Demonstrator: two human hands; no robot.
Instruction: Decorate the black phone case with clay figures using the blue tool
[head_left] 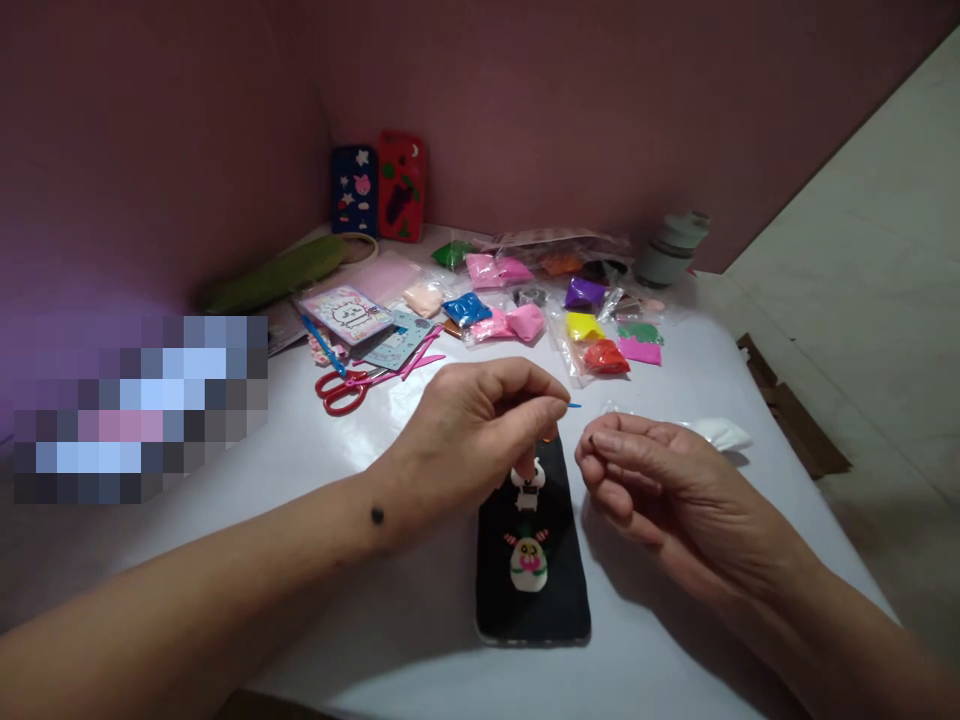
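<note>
My left hand (510,415) is closed in a pinch above the black phone case (536,610). A thin blue tip (574,405) pokes out past its fingertips; the rest of that tool is hidden. Thumb and fingers of my right hand (637,465) pinch a tiny dark bit (592,441), right of the case. Flat on the table, the case carries a cream figure (529,565) with pink and green parts. A white figure (528,490) above it is partly covered by my left hand. A small black spot (377,515) shows on my left wrist.
Behind my hands lie several clay packets (585,327), red-handled scissors (343,392) and printed cards (349,312). Two decorated cases, blue (355,190) and red (403,185), lean on the wall. A grey-green bottle (671,250) stands back right. White clay (720,434) lies beyond my right hand.
</note>
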